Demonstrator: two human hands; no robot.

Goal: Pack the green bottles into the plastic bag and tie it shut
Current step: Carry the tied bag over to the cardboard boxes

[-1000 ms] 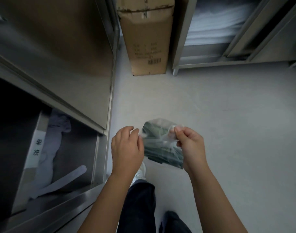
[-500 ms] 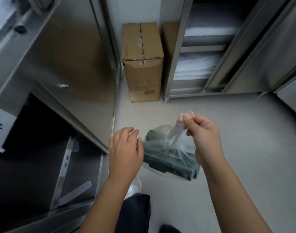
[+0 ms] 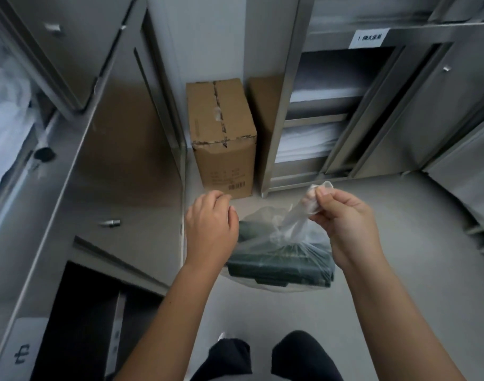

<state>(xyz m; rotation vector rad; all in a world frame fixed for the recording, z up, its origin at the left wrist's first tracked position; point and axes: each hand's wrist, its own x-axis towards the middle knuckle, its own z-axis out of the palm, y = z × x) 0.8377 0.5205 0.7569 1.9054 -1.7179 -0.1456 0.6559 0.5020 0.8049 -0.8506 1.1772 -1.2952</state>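
A clear plastic bag (image 3: 276,283) hangs in the air in front of me, with dark green bottles (image 3: 279,264) lying across its bottom. My right hand (image 3: 345,224) pinches a twisted strip of the bag's top and holds it up and to the right. My left hand (image 3: 210,229) is at the bag's left edge with its fingers curled; whether it grips the plastic is hidden behind the hand. The bag's mouth is gathered but I see no knot.
A stainless steel cabinet (image 3: 103,166) with an open dark compartment stands at my left. A cardboard box (image 3: 221,136) stands on the floor ahead, beside open shelves (image 3: 318,127) with white linen. My legs (image 3: 263,358) are below the bag.
My right hand has lifted the bag's top strip up and to the right, stretching the plastic. The bag hangs lower and fuller. My head has tilted up, showing more of the cabinets.
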